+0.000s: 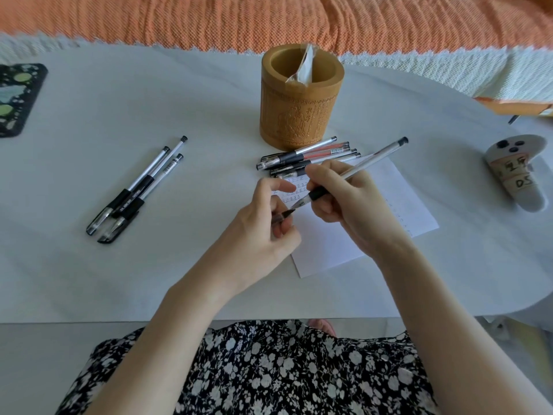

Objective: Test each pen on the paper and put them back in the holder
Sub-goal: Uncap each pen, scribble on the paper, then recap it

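My right hand (347, 205) grips a clear pen with a black grip (374, 160), its tip pointing left and down over the white paper (335, 244). Just at that tip, my left hand (266, 229) pinches a small dark pen cap (281, 217). Red marks show on the paper's upper left part, between my hands. A carved bamboo holder (300, 97) stands upright behind the paper with only a folded white paper scrap inside. Several capped pens (308, 158) lie in a pile at the holder's foot. Three more capped pens (137, 190) lie together at the left.
A white table cover (149, 100) spans the desk, with orange fabric (269, 19) behind it. A dark patterned case (18, 97) lies at the far left edge. A white labelled controller (514, 172) lies at the right. The table's front edge runs just above my floral-clad lap.
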The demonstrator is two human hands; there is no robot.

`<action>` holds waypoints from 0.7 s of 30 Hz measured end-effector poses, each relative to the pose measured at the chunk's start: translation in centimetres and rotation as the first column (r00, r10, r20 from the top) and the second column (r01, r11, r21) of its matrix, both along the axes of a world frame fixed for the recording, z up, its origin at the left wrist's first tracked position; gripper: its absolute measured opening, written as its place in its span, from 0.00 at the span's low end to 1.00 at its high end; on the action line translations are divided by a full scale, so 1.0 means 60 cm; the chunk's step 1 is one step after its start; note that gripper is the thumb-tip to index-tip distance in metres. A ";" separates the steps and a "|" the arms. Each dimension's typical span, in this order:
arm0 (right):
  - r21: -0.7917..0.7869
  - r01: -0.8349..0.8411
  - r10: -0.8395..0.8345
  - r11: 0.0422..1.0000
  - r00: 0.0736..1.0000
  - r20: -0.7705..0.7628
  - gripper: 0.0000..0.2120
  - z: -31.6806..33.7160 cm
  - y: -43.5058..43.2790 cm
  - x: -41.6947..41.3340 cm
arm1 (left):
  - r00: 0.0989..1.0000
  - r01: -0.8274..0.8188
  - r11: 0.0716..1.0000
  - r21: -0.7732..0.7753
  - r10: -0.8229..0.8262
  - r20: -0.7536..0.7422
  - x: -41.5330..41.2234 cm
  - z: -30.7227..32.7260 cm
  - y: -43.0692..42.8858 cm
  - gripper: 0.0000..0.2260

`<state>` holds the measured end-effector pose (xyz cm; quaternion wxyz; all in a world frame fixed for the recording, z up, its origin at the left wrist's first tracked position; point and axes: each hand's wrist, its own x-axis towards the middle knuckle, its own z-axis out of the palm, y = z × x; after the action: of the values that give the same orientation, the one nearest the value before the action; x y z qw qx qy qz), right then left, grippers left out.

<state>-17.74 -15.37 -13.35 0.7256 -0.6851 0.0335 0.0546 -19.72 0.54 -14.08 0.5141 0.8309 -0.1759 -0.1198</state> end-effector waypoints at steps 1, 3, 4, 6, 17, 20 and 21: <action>-0.016 -0.013 0.013 1.000 1.000 0.000 0.14 0.000 0.002 0.000 | 1.000 0.004 1.000 -0.003 -0.004 0.001 -0.001 0.000 0.000 0.18; -0.037 -0.049 0.049 0.998 0.999 0.008 0.13 -0.001 0.005 -0.001 | 1.000 0.010 1.000 -0.014 -0.010 0.001 -0.001 0.000 -0.002 0.18; -0.044 -0.070 0.071 0.997 0.997 0.011 0.13 -0.001 0.006 -0.003 | 1.000 0.014 1.000 -0.019 -0.013 0.002 -0.001 0.000 -0.003 0.18; -0.066 -0.108 0.109 0.992 0.994 0.022 0.12 -0.004 0.007 -0.004 | 1.000 0.016 1.000 -0.023 -0.016 0.011 0.000 0.000 -0.005 0.17; 0.029 -0.245 0.244 0.969 0.969 0.049 0.20 -0.007 -0.016 -0.004 | 0.998 -0.042 0.987 -0.155 0.048 0.033 0.013 -0.006 0.004 0.19; 0.081 -0.258 0.256 0.963 0.966 0.039 0.15 -0.004 -0.016 -0.007 | 0.991 -0.131 0.967 -0.217 0.135 0.006 0.014 0.000 0.009 0.10; 0.077 -0.244 0.241 0.967 0.969 0.050 0.14 -0.005 -0.014 -0.007 | 0.987 -0.154 0.967 -0.204 0.160 0.012 0.014 0.002 0.011 0.07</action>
<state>-18.18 -16.20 -13.63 0.7417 -0.6544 -0.0674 0.1306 -18.88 1.18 -13.98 0.6013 0.7872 -0.1281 -0.0485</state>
